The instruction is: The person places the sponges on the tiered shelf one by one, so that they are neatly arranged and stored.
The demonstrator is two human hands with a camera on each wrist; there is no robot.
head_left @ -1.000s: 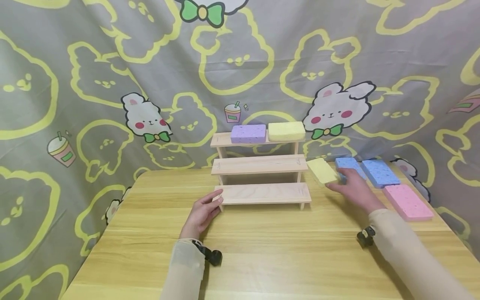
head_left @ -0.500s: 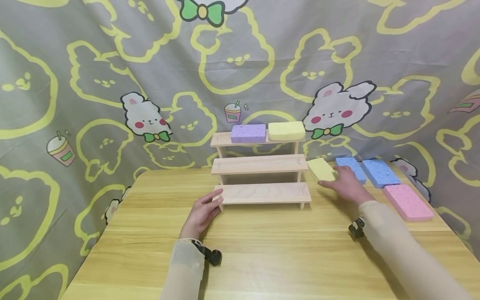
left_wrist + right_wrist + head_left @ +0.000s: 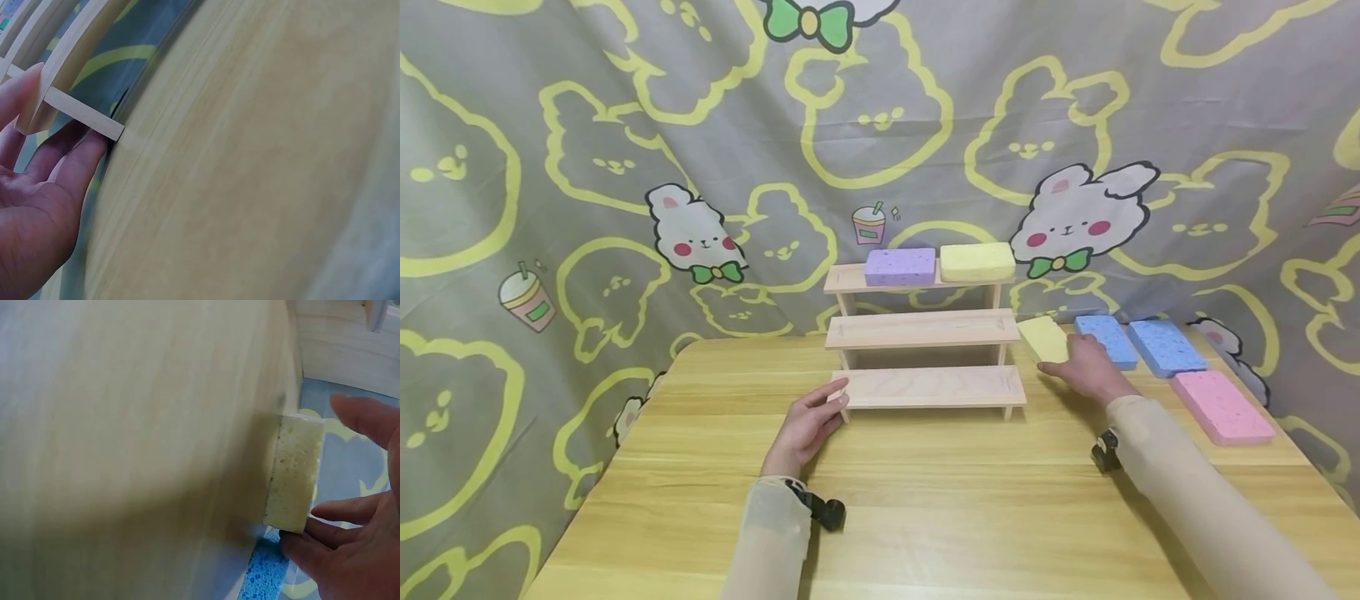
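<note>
A three-tier wooden display shelf stands on the table. My left hand holds the left end of its lowest tier; in the left wrist view the thumb lies against the board and the fingers reach behind the leg. My right hand is at the near right end of a yellow sponge on the table, right of the shelf. In the right wrist view, its fingers touch or nearly touch the end of that yellow sponge, with the thumb apart from it. A purple sponge and another yellow sponge sit on the top tier.
Two blue sponges and a pink sponge lie on the wooden table at right. Behind the table hangs a grey patterned curtain.
My right hand has moved left along the table, over the near end of the yellow sponge, uncovering more of the left blue sponge. My left hand has stayed on the shelf.
</note>
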